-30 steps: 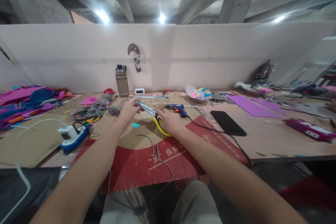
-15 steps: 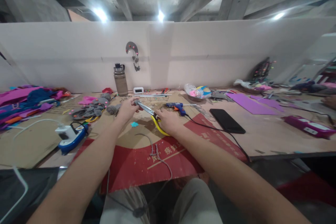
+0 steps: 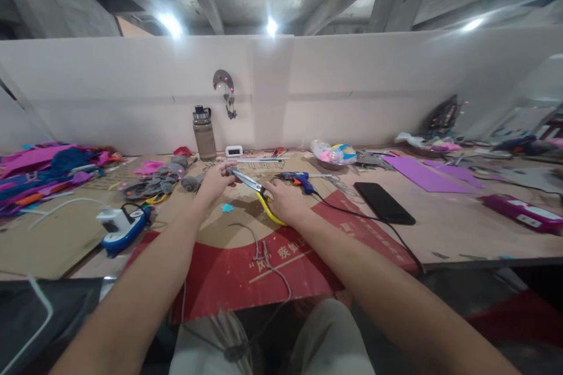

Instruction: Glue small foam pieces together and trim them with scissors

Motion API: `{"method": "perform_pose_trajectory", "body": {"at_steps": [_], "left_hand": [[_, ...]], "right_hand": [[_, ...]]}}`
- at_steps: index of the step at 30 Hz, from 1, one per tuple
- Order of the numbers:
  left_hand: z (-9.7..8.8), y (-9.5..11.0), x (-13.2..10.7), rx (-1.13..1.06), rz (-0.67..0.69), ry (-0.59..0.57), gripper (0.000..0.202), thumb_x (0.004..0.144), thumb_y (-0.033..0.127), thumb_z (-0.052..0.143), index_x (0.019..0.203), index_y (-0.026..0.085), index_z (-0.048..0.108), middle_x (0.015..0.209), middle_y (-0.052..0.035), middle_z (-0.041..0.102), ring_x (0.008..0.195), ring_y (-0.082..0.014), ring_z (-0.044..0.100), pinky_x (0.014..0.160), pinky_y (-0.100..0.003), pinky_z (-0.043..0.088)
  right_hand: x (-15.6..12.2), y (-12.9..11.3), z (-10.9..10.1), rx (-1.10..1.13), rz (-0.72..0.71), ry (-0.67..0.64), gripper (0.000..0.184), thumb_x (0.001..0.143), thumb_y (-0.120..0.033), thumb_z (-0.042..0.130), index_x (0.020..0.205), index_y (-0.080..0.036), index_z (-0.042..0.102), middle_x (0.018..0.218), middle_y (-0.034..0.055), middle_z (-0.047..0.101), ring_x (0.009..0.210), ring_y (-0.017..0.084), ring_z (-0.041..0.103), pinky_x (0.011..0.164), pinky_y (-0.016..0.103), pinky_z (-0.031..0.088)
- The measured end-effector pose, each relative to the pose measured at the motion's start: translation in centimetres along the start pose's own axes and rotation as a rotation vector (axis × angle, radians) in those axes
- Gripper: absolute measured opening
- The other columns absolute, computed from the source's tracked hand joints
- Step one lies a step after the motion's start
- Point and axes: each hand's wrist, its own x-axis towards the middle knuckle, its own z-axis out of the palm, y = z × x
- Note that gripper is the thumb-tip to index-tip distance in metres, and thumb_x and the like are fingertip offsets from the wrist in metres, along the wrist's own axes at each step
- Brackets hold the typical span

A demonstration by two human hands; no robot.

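My right hand (image 3: 284, 201) is closed round the yellow handles of a pair of scissors (image 3: 257, 194). The steel blades point left toward my left hand (image 3: 215, 181). That hand pinches a small grey piece (image 3: 229, 170) right at the blade tips; I cannot make out what the piece is. Both hands hover over a red and brown cardboard sheet (image 3: 246, 263) that lies on the table. A small teal cut-out (image 3: 227, 208) rests on the cardboard below my left hand. A grey cord (image 3: 264, 255) trails over the cardboard toward me.
A blue glue gun (image 3: 299, 179) with a black cable lies just right of my hands, then a black phone (image 3: 384, 203). A power strip (image 3: 121, 227) sits at the left, grey felt scraps (image 3: 158, 181) and a bottle (image 3: 204, 135) behind. Purple sheets (image 3: 417, 173) lie far right.
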Motion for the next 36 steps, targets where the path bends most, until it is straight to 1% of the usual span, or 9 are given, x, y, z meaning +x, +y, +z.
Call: {"method": "perform_pose_trajectory", "body": {"at_steps": [4, 7, 10, 14, 17, 21, 27, 32, 36], "left_hand": [[-0.18, 0.02, 0.05, -0.048, -0.032, 0.025, 0.045, 0.061, 0.012, 0.061, 0.106, 0.013, 0.059, 0.080, -0.0033, 0.066, 0.068, -0.0134, 0.065, 0.061, -0.023, 0.048], [-0.31, 0.11, -0.02, -0.074, -0.041, 0.041, 0.044, 0.063, 0.015, 0.063, 0.106, 0.014, 0.058, 0.081, -0.0041, 0.067, 0.070, -0.0136, 0.065, 0.059, -0.021, 0.046], [-0.35, 0.06, -0.04, -0.136, -0.042, 0.044, 0.047, 0.061, 0.017, 0.067, 0.106, 0.014, 0.056, 0.082, -0.0051, 0.068, 0.071, -0.0146, 0.066, 0.056, -0.020, 0.043], [-0.25, 0.00, 0.04, -0.190, -0.064, 0.064, 0.043, 0.059, 0.013, 0.068, 0.099, 0.014, 0.051, 0.080, -0.0057, 0.068, 0.067, -0.0151, 0.066, 0.055, -0.020, 0.043], [-0.20, 0.18, 0.02, -0.185, -0.081, 0.071, 0.033, 0.062, 0.013, 0.065, 0.092, 0.014, 0.053, 0.081, -0.0065, 0.068, 0.066, -0.0140, 0.066, 0.056, -0.021, 0.043], [-0.21, 0.54, -0.15, -0.175, -0.089, 0.050, 0.023, 0.064, 0.018, 0.065, 0.086, 0.012, 0.057, 0.082, -0.0067, 0.068, 0.068, -0.0132, 0.065, 0.056, -0.021, 0.043], [-0.32, 0.59, -0.18, -0.191, -0.058, 0.056, 0.023, 0.062, 0.020, 0.067, 0.083, 0.014, 0.059, 0.077, -0.0040, 0.066, 0.069, -0.0124, 0.064, 0.055, -0.019, 0.040], [-0.70, 0.20, 0.13, -0.194, -0.025, 0.065, 0.024, 0.062, 0.021, 0.066, 0.084, 0.015, 0.060, 0.082, -0.0038, 0.065, 0.068, -0.0121, 0.063, 0.053, -0.019, 0.038], [-0.96, 0.01, 0.39, -0.175, 0.002, 0.069, 0.021, 0.062, 0.021, 0.064, 0.082, 0.015, 0.060, 0.072, -0.0021, 0.063, 0.059, -0.0099, 0.058, 0.050, -0.020, 0.037]], "right_hand": [[-0.01, 0.09, 0.01, 0.004, 0.036, 0.006, 0.040, 0.086, -0.040, 0.037, 0.125, -0.032, 0.042, 0.111, 0.0077, 0.053, 0.088, 0.023, 0.059, 0.068, 0.032, 0.045], [-0.02, 0.12, -0.14, 0.038, 0.051, 0.009, 0.042, 0.085, -0.043, 0.038, 0.126, -0.033, 0.041, 0.111, 0.0074, 0.052, 0.087, 0.022, 0.059, 0.068, 0.032, 0.045], [0.03, 0.29, -0.33, 0.076, 0.089, 0.001, 0.042, 0.086, -0.043, 0.037, 0.127, -0.033, 0.041, 0.113, 0.0077, 0.050, 0.087, 0.022, 0.059, 0.069, 0.031, 0.044], [0.08, 0.65, -0.34, 0.114, 0.124, 0.003, 0.043, 0.085, -0.043, 0.040, 0.127, -0.032, 0.040, 0.118, 0.0086, 0.048, 0.090, 0.021, 0.058, 0.070, 0.030, 0.044], [0.07, 0.78, -0.11, 0.136, 0.113, 0.026, 0.043, 0.084, -0.042, 0.044, 0.126, -0.031, 0.041, 0.115, 0.0083, 0.048, 0.089, 0.020, 0.058, 0.070, 0.029, 0.043], [0.02, 0.79, 0.12, 0.158, 0.107, 0.047, 0.042, 0.083, -0.041, 0.046, 0.123, -0.031, 0.043, 0.112, 0.0070, 0.051, 0.087, 0.020, 0.058, 0.069, 0.029, 0.044], [-0.02, 0.82, -0.13, 0.192, 0.089, 0.046, 0.040, 0.083, -0.039, 0.046, 0.122, -0.028, 0.044, 0.114, 0.0065, 0.053, 0.093, 0.021, 0.057, 0.074, 0.030, 0.044], [0.05, 0.80, -0.07, 0.195, 0.062, 0.047, 0.036, 0.083, -0.037, 0.044, 0.118, -0.029, 0.047, 0.111, 0.0057, 0.055, 0.099, 0.021, 0.055, 0.077, 0.031, 0.043], [-0.04, 0.77, -0.31, 0.180, 0.042, 0.047, 0.037, 0.084, -0.038, 0.042, 0.119, -0.028, 0.047, 0.113, 0.0064, 0.054, 0.100, 0.021, 0.055, 0.077, 0.030, 0.043]]}}
